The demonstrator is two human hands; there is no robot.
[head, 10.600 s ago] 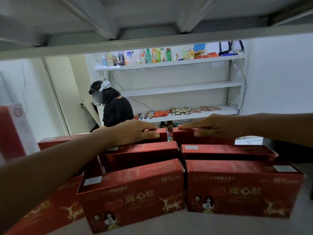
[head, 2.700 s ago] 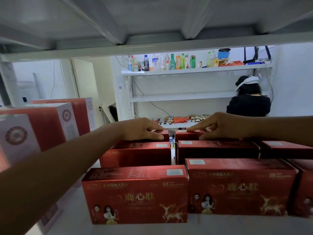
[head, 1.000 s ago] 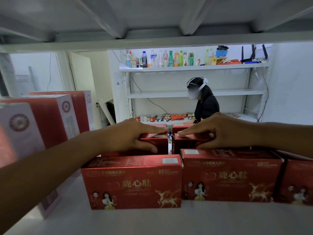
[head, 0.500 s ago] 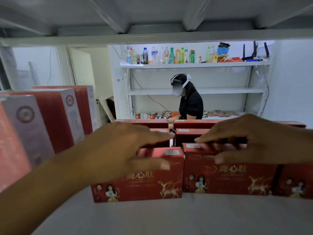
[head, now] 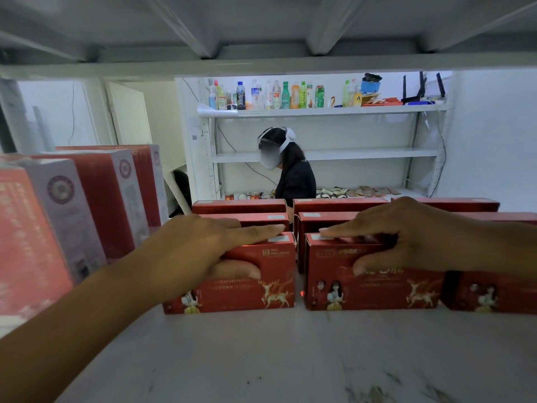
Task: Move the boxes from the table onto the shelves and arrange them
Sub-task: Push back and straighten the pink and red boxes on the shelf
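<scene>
Fingers [head: 255,231] atop front boxes [head: 270,292], thumbs on faces: left hand [head: 189,251], right hand [head: 415,237].

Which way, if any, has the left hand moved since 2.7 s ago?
Yes. The left hand came toward the front of the shelf, off a back-row box onto the front left box, which it grips.

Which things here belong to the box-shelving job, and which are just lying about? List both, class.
Job: left hand gripping front-left flat red cardboard box; right hand gripping front-right flat red cardboard box; red boxes behind; pale shelf board.
Lying about: coloured plastic drink bottles; flat snack packets.
</scene>
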